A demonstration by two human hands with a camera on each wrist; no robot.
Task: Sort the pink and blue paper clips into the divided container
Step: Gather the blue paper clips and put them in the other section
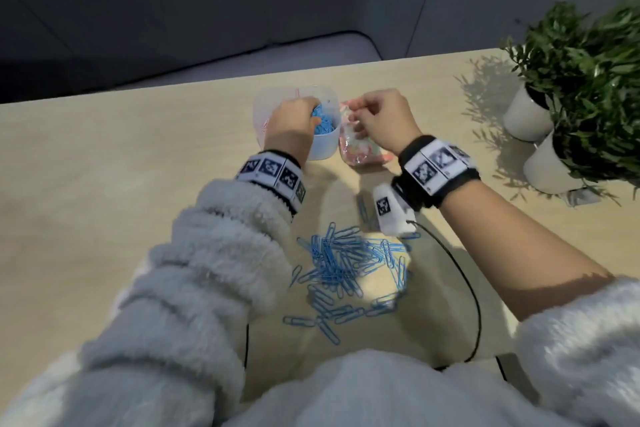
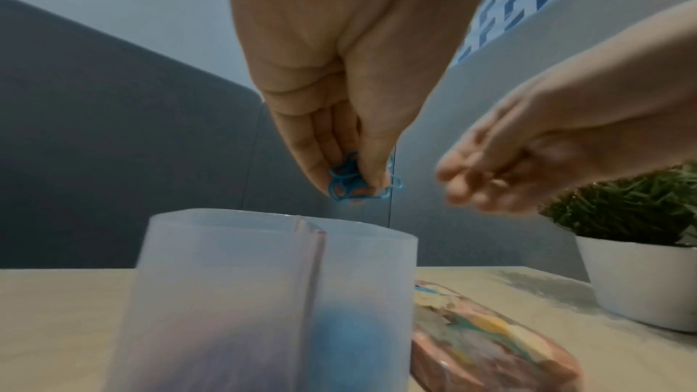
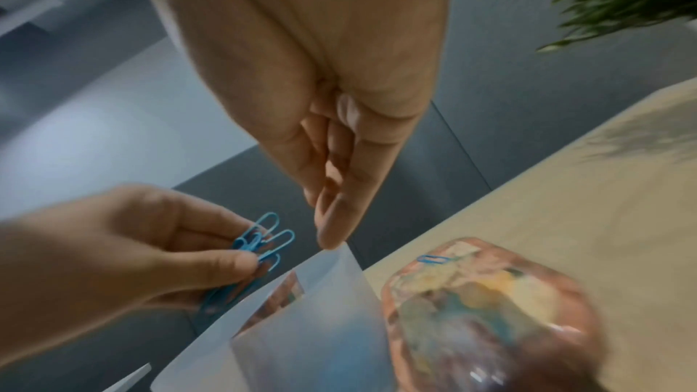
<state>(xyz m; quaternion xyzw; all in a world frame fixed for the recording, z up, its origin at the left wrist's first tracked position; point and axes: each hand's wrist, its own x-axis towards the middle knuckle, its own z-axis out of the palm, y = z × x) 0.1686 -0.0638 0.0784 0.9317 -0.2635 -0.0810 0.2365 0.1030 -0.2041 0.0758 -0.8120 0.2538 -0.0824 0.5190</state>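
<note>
While your left hand (image 1: 294,118) hangs over the container (image 1: 322,149), the head view shows blue clips heaped in its right compartment and something pink in the left. A clear pink box (image 1: 360,152) lies just beside it, under your right hand (image 1: 381,118). A loose pile of blue clips (image 1: 346,267) is spread on the table (image 1: 104,184) near you.

From the left wrist, your thumb and fingers pinch a bunch of blue clips (image 2: 351,181) above the container's divider (image 2: 313,249).

From the right wrist, your right hand's fingers are straight and together, holding nothing, their tips at the container rim. One blue clip (image 3: 433,259) lies on the box's lid.
</note>
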